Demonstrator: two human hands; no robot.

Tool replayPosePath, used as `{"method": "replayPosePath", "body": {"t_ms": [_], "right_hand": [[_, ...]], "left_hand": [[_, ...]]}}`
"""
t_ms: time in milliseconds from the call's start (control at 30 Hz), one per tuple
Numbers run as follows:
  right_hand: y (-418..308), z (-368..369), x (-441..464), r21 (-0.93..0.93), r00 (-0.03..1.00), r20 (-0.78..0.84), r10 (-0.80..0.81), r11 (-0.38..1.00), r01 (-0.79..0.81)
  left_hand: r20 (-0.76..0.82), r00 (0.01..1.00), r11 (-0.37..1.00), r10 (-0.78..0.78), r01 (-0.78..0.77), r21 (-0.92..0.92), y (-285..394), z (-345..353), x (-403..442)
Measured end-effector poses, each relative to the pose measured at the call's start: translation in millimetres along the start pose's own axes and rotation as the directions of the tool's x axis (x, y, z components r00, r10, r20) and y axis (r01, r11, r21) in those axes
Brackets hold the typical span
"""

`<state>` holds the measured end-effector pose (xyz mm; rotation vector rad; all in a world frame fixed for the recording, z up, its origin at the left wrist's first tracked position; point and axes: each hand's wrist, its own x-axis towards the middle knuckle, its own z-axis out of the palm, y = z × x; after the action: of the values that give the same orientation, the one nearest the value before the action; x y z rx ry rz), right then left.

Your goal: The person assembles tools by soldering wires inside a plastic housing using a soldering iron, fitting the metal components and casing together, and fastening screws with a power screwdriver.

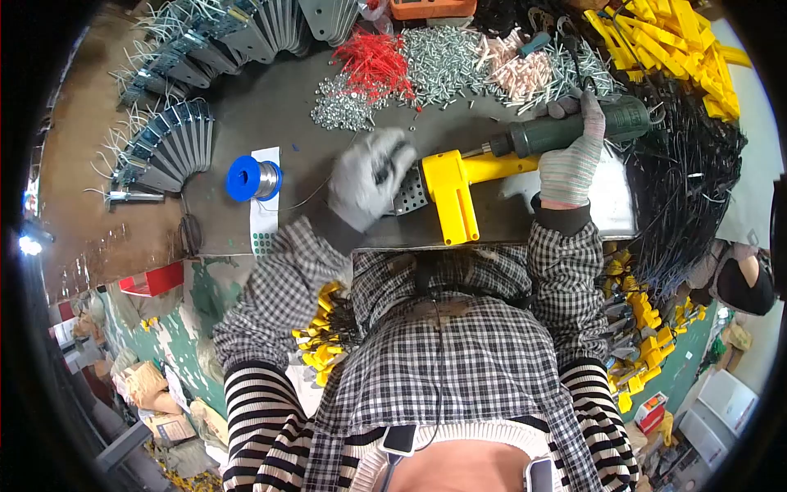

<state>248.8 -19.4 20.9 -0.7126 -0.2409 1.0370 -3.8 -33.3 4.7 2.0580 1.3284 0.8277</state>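
Note:
My gloved right hand (pixel 571 160) is wrapped round a dark green electric screwdriver (pixel 578 131) lying level. The screwdriver's bit points left and meets the yellow plastic housing (pixel 449 197) near its top edge. That housing has a yellow handle (pixel 502 167) running right, beneath the screwdriver. A grey perforated metal plate (pixel 410 195) sticks out of its left side. My gloved left hand (pixel 369 176) is closed at the plate, with curled fingers and some motion blur; its fingers partly hide the plate.
Piles of silver screws (pixel 443 66), red pieces (pixel 373 64), nuts (pixel 340 105) and pale pink pieces (pixel 515 70) lie at the back. A solder spool (pixel 244 179) stands left, near fanned metal plates (pixel 168 148). Black cables (pixel 689 164) and yellow handles (pixel 672 41) are heaped right.

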Motion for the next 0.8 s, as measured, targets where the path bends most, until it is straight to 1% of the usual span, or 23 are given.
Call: {"method": "replayPosePath", "body": {"t_ms": [33,67,100,133,167,200,267,300,367,433,467,500,533,567,600,633,667,700,767,800], "right_hand": [[-1.0,0.7,-0.6,-0.028,0.999,-0.033,-0.021,0.999,0.020],[-4.8,-1.8,0.4,0.006,1.000,0.006,-0.029,1.000,0.029],[-9.0,-4.5,-1.7,0.007,1.000,0.009,-0.024,1.000,0.024],[-13.6,-5.4,-6.5,0.004,0.999,0.017,-0.037,0.999,0.037],[-18.2,-6.8,-9.8,0.004,0.998,0.025,-0.054,0.999,0.054],[-21.9,-9.1,-12.0,-0.015,0.998,-0.005,-0.063,0.998,0.063],[-23.5,-18.7,-17.6,0.011,0.999,0.001,-0.045,0.999,0.045],[-22.3,-24.3,-18.9,0.037,1.000,0.008,-0.017,0.999,0.017],[-18.6,-29.9,-19.4,0.063,1.000,-0.004,0.010,0.998,-0.010],[-15.4,-32.9,-19.9,0.127,0.999,0.022,0.033,0.991,-0.035],[-13.8,-32.8,-21.0,0.130,0.999,0.022,0.034,0.991,-0.037],[-10.7,-32.3,-20.8,0.139,0.999,-0.007,0.048,0.989,-0.047],[-9.3,-31.9,-21.3,0.148,0.997,-0.038,0.060,0.988,-0.054],[-7.8,-32.6,-20.7,0.152,0.997,-0.040,0.061,0.987,-0.054],[-5.8,-34.9,-19.6,0.166,0.998,-0.024,0.065,0.984,-0.060],[-4.9,-36.6,-19.1,0.177,0.998,-0.009,0.069,0.982,-0.067],[-5.4,-37.6,-18.7,0.177,0.997,-0.011,0.072,0.982,-0.069],[-6.1,-37.8,-18.4,0.174,0.997,-0.007,0.077,0.982,-0.075],[-6.5,-34.2,-20.4,0.164,0.996,0.002,0.094,0.982,-0.093],[-7.0,-30.7,-22.5,0.174,0.996,-0.013,0.093,0.981,-0.089]], "left_hand": [[-0.003,0.996,0.996,-0.089,0.089,-0.028,0.0,-5.2,15.1],[0.030,0.999,0.986,0.043,-0.047,0.160,-13.2,-5.5,27.9],[0.027,0.999,0.986,0.039,-0.043,0.163,-22.8,-1.9,39.5],[0.214,0.967,0.895,0.137,-0.214,0.392,-30.4,0.5,50.3],[0.413,0.893,0.725,0.180,-0.404,0.557,-34.1,2.7,58.0],[0.414,0.892,0.723,0.184,-0.408,0.558,-35.6,6.8,62.0],[0.560,0.820,0.462,0.123,-0.546,0.699,-34.0,15.2,66.9],[0.563,0.817,0.461,0.126,-0.551,0.695,-35.1,16.7,68.3],[0.638,0.754,0.420,0.156,-0.635,0.648,-32.5,14.0,70.3],[0.640,0.755,0.436,0.140,-0.628,0.645,-31.9,11.7,75.8],[0.640,0.758,0.451,0.126,-0.618,0.644,-32.1,10.1,77.2],[0.640,0.759,0.448,0.122,-0.617,0.647,-34.0,6.3,75.0],[0.548,0.815,0.615,0.187,-0.532,0.582,-35.9,-0.4,69.0],[0.442,0.867,0.757,0.229,-0.444,0.479,-34.7,-6.7,61.7],[0.308,0.918,0.863,0.248,-0.354,0.360,-30.7,-10.9,44.7],[0.169,0.957,0.939,0.236,-0.269,0.212,-22.0,-13.7,21.8],[0.032,0.954,0.936,0.299,-0.300,0.185,-15.5,-12.0,1.4],[0.002,0.983,0.977,0.181,-0.180,0.111,-11.2,-5.6,-20.0],[-0.112,0.987,0.993,0.112,-0.106,0.052,-6.1,11.3,-48.6],[-0.192,0.967,0.983,0.165,-0.146,0.111,-13.0,22.8,-53.5]]}}
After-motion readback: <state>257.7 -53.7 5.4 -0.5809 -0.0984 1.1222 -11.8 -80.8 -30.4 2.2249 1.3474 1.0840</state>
